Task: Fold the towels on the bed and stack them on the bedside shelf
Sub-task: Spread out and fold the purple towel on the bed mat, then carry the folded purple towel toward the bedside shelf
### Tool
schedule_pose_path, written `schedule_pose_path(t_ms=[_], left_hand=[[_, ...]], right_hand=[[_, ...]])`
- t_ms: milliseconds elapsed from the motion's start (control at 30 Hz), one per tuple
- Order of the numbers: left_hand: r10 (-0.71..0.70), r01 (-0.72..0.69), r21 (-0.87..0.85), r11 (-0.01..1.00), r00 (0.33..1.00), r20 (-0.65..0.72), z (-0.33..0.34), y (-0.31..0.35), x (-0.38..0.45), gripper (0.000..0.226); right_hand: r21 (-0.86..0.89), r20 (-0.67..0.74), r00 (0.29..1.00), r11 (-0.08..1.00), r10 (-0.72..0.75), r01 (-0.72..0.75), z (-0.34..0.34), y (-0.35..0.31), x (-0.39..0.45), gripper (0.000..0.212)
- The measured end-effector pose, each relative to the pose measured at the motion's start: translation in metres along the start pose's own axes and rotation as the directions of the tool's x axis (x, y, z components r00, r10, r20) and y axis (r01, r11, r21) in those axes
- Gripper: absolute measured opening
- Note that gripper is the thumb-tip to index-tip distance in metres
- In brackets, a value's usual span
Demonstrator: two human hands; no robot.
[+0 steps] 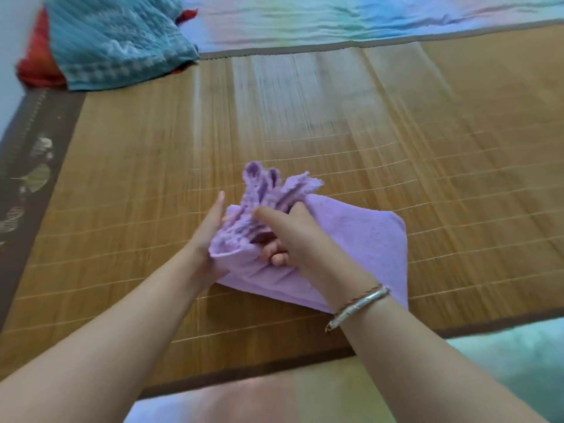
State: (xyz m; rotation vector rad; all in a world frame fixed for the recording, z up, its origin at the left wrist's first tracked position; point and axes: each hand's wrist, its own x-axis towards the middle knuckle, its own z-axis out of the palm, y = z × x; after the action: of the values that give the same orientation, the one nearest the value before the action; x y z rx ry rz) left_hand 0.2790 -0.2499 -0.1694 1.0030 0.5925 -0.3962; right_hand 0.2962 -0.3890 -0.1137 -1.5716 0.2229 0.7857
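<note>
Lilac terry cloth is bunching up between your two hands: the purple towel point(351, 239) is lying near the front edge of the bamboo mat point(335, 117) that is covering the bed, with its right part spreading flat on the mat and its left part gathered into a ruffled tuft that is standing up above your fingers. Your left hand point(207, 236) is cupping the gathered cloth from the left, fingers fairly straight and pointing away from you, palm pressing against the folds, with the thumb hidden behind the fabric. Your right hand point(293, 236) is gripping the same bunch from the right, its fingers curling in under the folds and the thumb lying across the top. A silver bracelet point(357, 306) with a thin red cord is sitting on your right wrist.

Far off at the top left corner of the mat, a teal towel point(116, 41) is lying in a loose heap, partly covering something red point(36, 62) beneath it. A pale multicoloured sheet point(366, 16) is stretching along the far side of the mat.
</note>
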Motion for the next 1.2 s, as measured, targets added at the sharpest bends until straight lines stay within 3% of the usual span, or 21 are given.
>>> schedule_pose_path(t_ms=[67,167,233,300,333,400,467,567,667,700,767,833,933,1067,1200], left_hand=[[-0.038,0.044,0.068,0.997,0.996,-0.085,-0.019,0.012,-0.003,0.078],[-0.123,0.180,0.338,0.924,0.975,-0.185,-0.040,0.021,-0.003,0.081],[-0.096,0.188,0.553,0.812,0.977,-0.192,-0.040,0.022,-0.001,0.069],[0.010,0.122,0.731,0.671,0.985,-0.174,-0.034,0.017,0.004,0.053],[0.084,0.087,0.786,0.613,0.981,-0.175,-0.030,0.012,0.009,0.043],[0.197,0.077,0.853,0.516,0.959,-0.205,-0.027,0.004,0.017,0.024],[0.227,0.143,0.865,0.481,0.933,-0.281,-0.031,-0.001,0.021,0.027],[0.087,0.215,0.750,0.626,0.936,-0.341,-0.034,-0.007,0.018,0.053],[-0.015,0.201,0.615,0.762,0.956,-0.292,-0.029,-0.009,0.002,0.051],[-0.007,0.174,0.618,0.767,0.964,-0.264,-0.024,-0.007,-0.010,0.040],[0.039,0.110,0.614,0.782,0.974,-0.224,-0.011,0.004,-0.042,0.022],[0.104,0.047,0.595,0.803,0.971,-0.217,0.000,0.021,-0.075,0.019],[0.258,-0.074,0.558,0.827,0.930,-0.260,0.010,0.054,-0.140,0.021],[0.496,-0.190,0.608,0.771,0.778,-0.386,-0.006,0.094,-0.252,0.008],[0.618,-0.139,0.642,0.754,0.478,-0.624,-0.056,0.102,-0.389,0.022]], right_hand=[[-0.120,0.088,0.996,0.993,0.028,-0.018,0.009,-0.001,-0.005,0.027],[-0.276,-0.182,0.971,0.956,-0.155,0.101,-0.011,0.014,-0.007,0.019],[-0.478,-0.416,0.846,0.872,-0.333,0.108,-0.036,0.031,-0.007,0.022],[-0.630,-0.560,0.692,0.777,-0.455,0.000,-0.061,0.049,-0.010,0.035],[-0.645,-0.604,0.652,0.762,-0.459,-0.061,-0.072,0.058,-0.011,0.043],[-0.589,-0.666,0.657,0.789,-0.353,-0.174,-0.086,0.077,-0.013,0.061],[-0.463,-0.708,0.675,0.858,-0.207,-0.222,-0.093,0.089,-0.016,0.079],[-0.093,-0.739,0.669,0.971,0.080,-0.219,-0.102,0.095,-0.022,0.087],[0.256,-0.532,0.777,0.939,0.335,-0.230,-0.115,0.095,-0.036,0.096],[0.271,-0.469,0.804,0.926,0.366,-0.264,-0.118,0.092,-0.044,0.095],[0.234,-0.385,0.845,0.925,0.371,-0.299,-0.118,0.074,-0.066,0.072],[0.179,-0.321,0.882,0.937,0.345,-0.301,-0.107,0.053,-0.085,0.056],[0.084,-0.247,0.929,0.962,0.274,-0.261,-0.079,0.022,-0.102,0.075],[-0.053,-0.095,0.981,0.983,0.169,-0.175,-0.020,-0.027,-0.113,0.083],[-0.185,0.214,0.974,0.982,0.076,-0.036,0.083,-0.073,-0.157,0.074]])
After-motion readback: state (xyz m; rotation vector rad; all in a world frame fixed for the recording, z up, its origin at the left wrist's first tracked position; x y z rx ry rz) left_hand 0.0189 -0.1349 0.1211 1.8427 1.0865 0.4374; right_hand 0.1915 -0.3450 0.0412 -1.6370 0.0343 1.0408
